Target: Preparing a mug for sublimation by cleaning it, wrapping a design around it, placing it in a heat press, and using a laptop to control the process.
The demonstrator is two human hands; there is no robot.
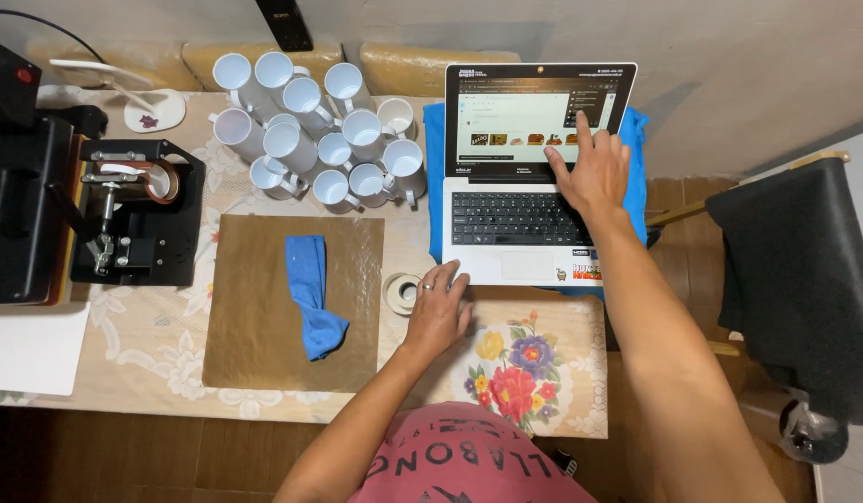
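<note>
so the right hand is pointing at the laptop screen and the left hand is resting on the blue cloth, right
Not quite. In the head view the right hand does point at the laptop screen, but the left hand rests beside the tape roll, apart from the blue cloth.

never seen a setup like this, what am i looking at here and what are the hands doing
This is one picture from a camera worn on a person's head, looking down at a table. The right hand points a finger at the screen of an open laptop. The left hand rests flat on the table's edge, beside a roll of tape; neither hand holds anything. Also there: a cluster of white mugs, a blue cloth on a brown sheet, and a black press machine at the left.
</note>
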